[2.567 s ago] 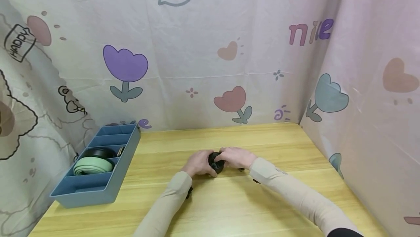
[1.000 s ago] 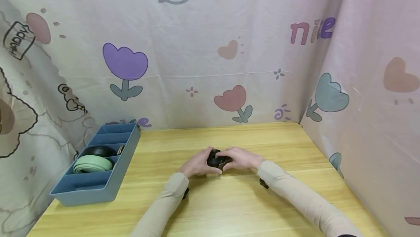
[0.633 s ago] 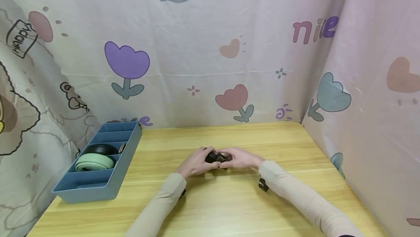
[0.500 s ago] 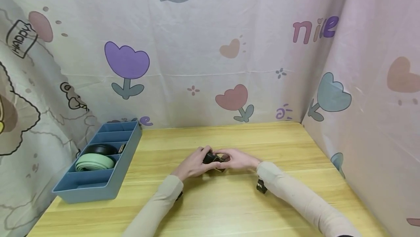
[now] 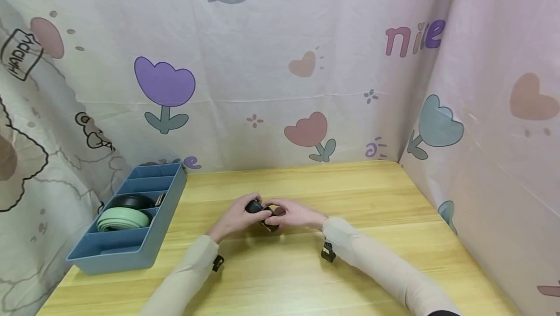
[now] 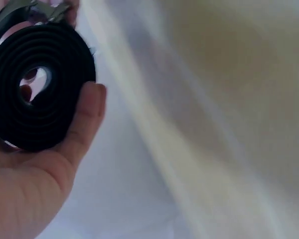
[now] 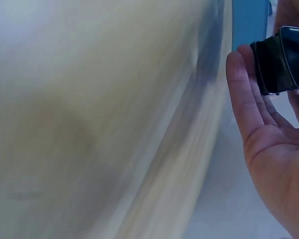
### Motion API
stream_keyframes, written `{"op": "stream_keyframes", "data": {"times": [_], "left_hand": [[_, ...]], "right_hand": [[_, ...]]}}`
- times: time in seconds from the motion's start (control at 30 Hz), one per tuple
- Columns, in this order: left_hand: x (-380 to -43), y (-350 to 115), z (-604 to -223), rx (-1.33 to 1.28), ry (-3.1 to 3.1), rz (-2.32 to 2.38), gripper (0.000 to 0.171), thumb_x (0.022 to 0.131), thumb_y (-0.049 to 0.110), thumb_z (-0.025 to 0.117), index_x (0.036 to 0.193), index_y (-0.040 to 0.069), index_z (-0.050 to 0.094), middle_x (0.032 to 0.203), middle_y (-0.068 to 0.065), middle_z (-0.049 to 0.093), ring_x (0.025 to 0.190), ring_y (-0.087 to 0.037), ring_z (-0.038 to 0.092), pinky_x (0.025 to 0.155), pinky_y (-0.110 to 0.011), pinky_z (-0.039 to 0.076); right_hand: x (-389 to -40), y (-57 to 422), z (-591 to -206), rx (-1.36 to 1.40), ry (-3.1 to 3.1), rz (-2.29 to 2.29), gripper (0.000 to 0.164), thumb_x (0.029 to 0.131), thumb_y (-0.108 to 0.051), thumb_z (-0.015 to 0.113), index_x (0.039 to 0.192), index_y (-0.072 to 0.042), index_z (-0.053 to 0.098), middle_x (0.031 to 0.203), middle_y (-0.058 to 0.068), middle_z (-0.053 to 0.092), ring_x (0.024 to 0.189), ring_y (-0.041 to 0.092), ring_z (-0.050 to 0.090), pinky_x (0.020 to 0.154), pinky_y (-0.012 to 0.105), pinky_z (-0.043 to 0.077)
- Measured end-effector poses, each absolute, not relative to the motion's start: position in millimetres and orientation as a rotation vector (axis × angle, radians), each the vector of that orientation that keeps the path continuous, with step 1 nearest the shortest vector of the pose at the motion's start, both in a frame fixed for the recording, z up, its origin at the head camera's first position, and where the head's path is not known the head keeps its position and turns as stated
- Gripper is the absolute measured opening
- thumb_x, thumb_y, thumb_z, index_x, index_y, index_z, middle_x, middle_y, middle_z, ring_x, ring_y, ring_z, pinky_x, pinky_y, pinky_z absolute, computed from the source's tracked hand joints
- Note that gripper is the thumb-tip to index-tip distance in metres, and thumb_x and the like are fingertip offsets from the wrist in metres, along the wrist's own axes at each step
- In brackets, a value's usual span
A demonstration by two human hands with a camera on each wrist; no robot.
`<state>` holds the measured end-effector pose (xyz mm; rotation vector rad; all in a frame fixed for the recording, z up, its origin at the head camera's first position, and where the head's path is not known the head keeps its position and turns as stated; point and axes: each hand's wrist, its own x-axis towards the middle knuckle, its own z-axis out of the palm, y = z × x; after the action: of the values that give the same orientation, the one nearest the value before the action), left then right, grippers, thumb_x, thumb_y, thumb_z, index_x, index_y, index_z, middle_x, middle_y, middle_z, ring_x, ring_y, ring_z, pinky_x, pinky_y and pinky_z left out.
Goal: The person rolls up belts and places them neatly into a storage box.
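Observation:
A black belt (image 6: 65, 94), rolled into a tight coil, is held between both hands over the middle of the table. My left hand (image 5: 236, 218) grips the coil, with the thumb along its edge and the fingers round the far side. The belt's dark shiny buckle (image 7: 295, 57) is at the right end of the roll. My right hand (image 5: 296, 214) pinches that buckle end between thumb and fingers. In the left wrist view the coil's spiral face and its centre hole show, with a metal part of the buckle at the top.
A blue divided box (image 5: 115, 263) stands at the table's left. Its compartments hold a rolled green belt (image 5: 122, 219) and a rolled black belt (image 5: 132, 202) with a buckle. Patterned cloth (image 5: 245, 53) hangs behind the wooden table (image 5: 280, 282) and at its sides.
Both hands have moved left with the rolled belt. The coil, earlier showing its spiral face to the head view, has been turned, and the right hand has shifted from the coil to the buckle end.

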<state>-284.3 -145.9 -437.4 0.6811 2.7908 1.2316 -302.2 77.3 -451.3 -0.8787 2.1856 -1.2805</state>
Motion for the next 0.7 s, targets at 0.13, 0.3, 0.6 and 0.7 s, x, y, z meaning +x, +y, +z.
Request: {"op": "stream_keyframes", "data": {"times": [0.13,0.3,0.6,0.7], "left_hand": [[-280,-161,-422,0.683,2.864,1.099,0.034,0.082,0.057,0.070,0.095,0.027,0.060,0.087,0.002,0.061,0.074,-0.015,0.052,0.063,-0.030,0.042],[-275,-181,-408,0.626,2.991,0.908,0.038,0.082,0.060,0.069,0.091,0.024,0.059,0.084,0.001,0.059,0.073,-0.017,0.050,0.062,-0.030,0.038],[-256,-208,-398,0.440,3.189,0.699,0.046,0.082,0.061,0.067,0.101,0.020,0.058,0.101,-0.013,0.057,0.081,-0.024,0.052,0.063,-0.032,0.043],[-248,-221,-394,0.394,3.232,0.699,0.049,0.082,0.063,0.067,0.100,0.019,0.057,0.098,-0.013,0.056,0.076,-0.023,0.052,0.058,-0.030,0.040]], "right_hand": [[-296,59,-451,-0.967,2.216,-1.283,0.052,0.099,-0.032,0.057,0.148,-0.022,0.039,0.121,0.008,0.066,0.101,0.012,0.067,0.085,0.030,0.054],[-289,32,-452,-1.141,2.490,-1.083,0.048,0.103,-0.049,0.041,0.148,-0.034,0.035,0.134,-0.004,0.058,0.114,0.005,0.057,0.096,0.029,0.048],[-289,-6,-448,-1.307,2.697,-0.828,0.048,0.103,-0.053,0.029,0.146,-0.033,0.036,0.135,-0.011,0.056,0.121,0.004,0.055,0.098,0.029,0.048],[-285,-19,-447,-1.323,2.709,-0.799,0.049,0.103,-0.052,0.031,0.147,-0.031,0.036,0.127,-0.010,0.061,0.108,0.002,0.060,0.086,0.024,0.051]]}}
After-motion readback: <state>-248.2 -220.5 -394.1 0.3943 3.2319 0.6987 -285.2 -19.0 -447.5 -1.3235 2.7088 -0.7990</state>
